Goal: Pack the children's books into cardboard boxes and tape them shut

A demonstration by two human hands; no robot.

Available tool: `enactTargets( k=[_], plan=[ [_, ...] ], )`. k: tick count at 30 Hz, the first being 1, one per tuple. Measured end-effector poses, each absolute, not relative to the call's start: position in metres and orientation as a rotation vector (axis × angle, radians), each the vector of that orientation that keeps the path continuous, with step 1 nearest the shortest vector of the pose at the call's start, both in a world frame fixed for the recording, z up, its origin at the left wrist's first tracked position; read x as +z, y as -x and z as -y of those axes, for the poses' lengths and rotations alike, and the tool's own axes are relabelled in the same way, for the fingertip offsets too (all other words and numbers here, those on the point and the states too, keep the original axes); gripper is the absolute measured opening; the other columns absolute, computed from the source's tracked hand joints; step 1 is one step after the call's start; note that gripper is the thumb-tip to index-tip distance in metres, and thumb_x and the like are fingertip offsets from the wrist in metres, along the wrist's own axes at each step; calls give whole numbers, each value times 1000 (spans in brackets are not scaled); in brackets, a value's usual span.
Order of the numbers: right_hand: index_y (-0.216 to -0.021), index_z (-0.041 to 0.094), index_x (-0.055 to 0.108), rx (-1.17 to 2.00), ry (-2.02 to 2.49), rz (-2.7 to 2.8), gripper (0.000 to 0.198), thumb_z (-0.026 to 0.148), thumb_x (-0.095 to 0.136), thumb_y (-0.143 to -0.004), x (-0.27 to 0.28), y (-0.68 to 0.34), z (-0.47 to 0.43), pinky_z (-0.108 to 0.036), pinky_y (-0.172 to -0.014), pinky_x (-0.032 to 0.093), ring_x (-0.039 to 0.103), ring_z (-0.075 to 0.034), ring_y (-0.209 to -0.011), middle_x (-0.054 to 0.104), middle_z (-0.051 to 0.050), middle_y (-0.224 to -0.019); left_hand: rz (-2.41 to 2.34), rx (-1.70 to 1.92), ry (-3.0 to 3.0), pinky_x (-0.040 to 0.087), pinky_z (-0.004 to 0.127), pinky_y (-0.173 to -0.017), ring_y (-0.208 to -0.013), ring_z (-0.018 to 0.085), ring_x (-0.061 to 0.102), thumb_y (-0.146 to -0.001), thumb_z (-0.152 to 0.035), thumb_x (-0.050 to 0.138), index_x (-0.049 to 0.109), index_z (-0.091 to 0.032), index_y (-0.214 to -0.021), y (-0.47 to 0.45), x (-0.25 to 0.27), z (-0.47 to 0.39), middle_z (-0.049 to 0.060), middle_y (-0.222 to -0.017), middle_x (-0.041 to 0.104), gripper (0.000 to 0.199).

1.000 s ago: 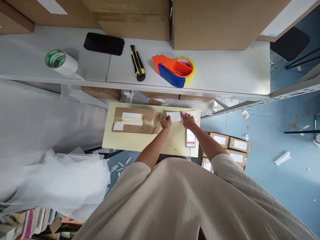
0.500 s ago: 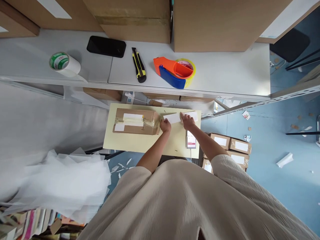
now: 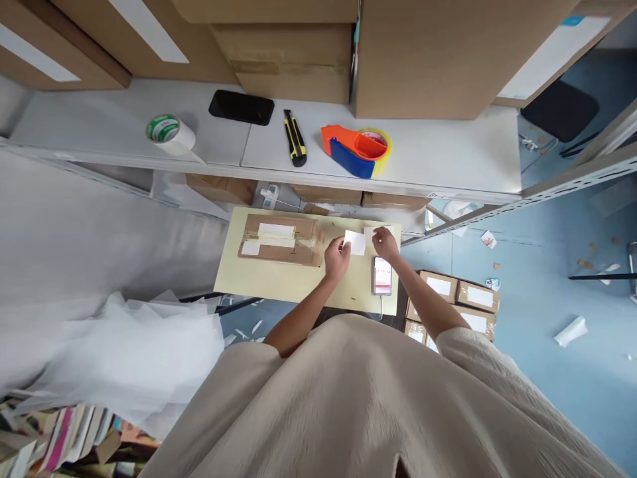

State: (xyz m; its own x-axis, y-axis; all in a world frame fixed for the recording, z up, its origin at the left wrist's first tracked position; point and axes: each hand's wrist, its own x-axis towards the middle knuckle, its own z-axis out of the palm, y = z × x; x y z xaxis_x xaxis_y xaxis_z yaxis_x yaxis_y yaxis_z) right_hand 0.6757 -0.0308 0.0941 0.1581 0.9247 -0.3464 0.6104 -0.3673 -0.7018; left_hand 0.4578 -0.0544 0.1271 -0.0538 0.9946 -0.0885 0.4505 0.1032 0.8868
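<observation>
My left hand [image 3: 338,257] is closed, pinching the left edge of a small white paper piece [image 3: 355,243] above the pale yellow table [image 3: 279,284]. My right hand [image 3: 385,244] has its fingers curled together over a second white paper strip [image 3: 369,233] near the table's right end. Whether those fingertips grip anything is too small to make out. Left of my left hand lies a taped cardboard box [image 3: 281,253] with white labels on top. Below my right hand a lit phone [image 3: 382,275] lies face up, with a cable at its lower end.
On the shelf [image 3: 448,156] ahead are a tape roll [image 3: 172,134], a black phone [image 3: 241,107], a utility knife [image 3: 295,138], an orange-blue tape dispenser [image 3: 354,149] and large cartons [image 3: 462,60]. Labelled boxes [image 3: 458,299] stand right of the table; white sheets [image 3: 134,358] are piled at left.
My left hand has come away from the box's edge and lifted a white paper piece. My right hand has shifted slightly right, its fingers more curled. The camera view has shifted a little.
</observation>
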Motion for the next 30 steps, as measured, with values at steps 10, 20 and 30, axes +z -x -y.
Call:
enactTargets(
  k=[10, 20, 30],
  plan=[
    [-94, 27, 74, 1590, 1202, 858, 62, 86, 88, -82, 211, -588, 50, -43, -102, 65, 77, -23, -97, 79, -3, -95, -1489, 868, -2166, 59, 32, -97, -108, 23, 72, -110, -20, 59, 73, -29, -158, -416, 190, 66, 8, -115, 68, 51],
    [-87, 27, 76, 1609, 1043, 942, 58, 76, 101, -72, 248, -508, 38, -45, -108, 65, 75, -21, -94, 77, 0, -91, -1485, 1233, -2082, 58, 40, -113, -121, 26, 70, -122, -46, 49, 79, -26, -149, -334, 228, 64, 13, -126, 71, 45],
    [-91, 27, 84, 1545, 1025, 1095, 46, 70, 97, -80, 261, -386, 29, -50, -112, 65, 77, -24, -99, 82, -3, -97, -1417, 1305, -2085, 61, 41, -114, -123, 26, 76, -122, -46, 49, 83, -27, -140, -202, 237, 51, 14, -127, 78, 43]
  ],
)
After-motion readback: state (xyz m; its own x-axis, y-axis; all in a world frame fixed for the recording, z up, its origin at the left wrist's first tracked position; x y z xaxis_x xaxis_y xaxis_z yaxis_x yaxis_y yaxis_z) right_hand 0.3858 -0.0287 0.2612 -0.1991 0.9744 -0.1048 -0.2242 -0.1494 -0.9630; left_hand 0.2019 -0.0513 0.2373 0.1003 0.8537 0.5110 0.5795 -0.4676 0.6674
